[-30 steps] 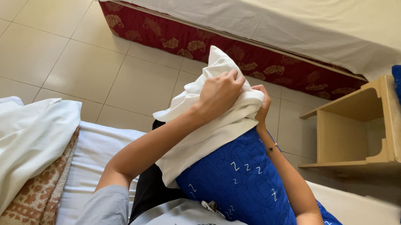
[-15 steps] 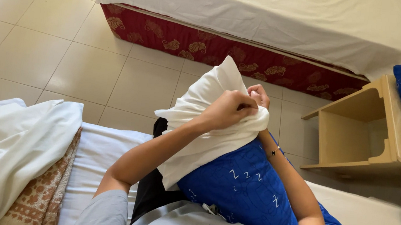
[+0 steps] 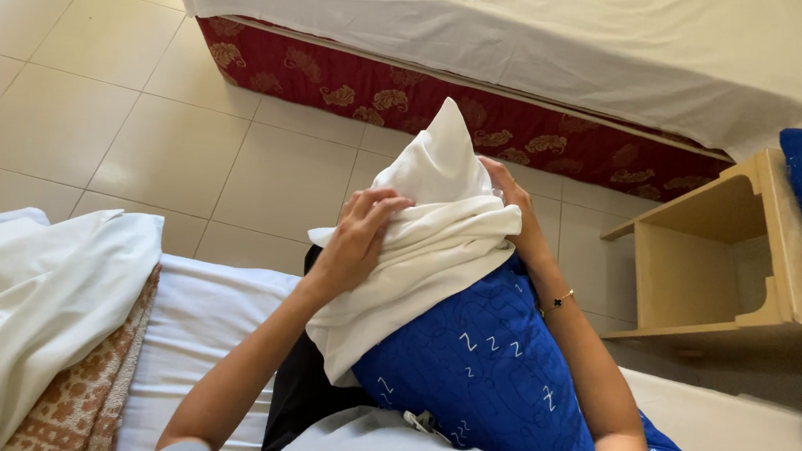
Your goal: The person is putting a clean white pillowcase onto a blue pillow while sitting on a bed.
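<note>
pillow in blue patterned cover lies on our lap, soft and light we judge, white pillowcase limp over its far end, left hand and right hand both gripping that cloth's bunched sides.

left hand grips white pillowcase | right hand holds its far side | blue pillow half-covered, propped on lap | wooden nightstand at right
</note>
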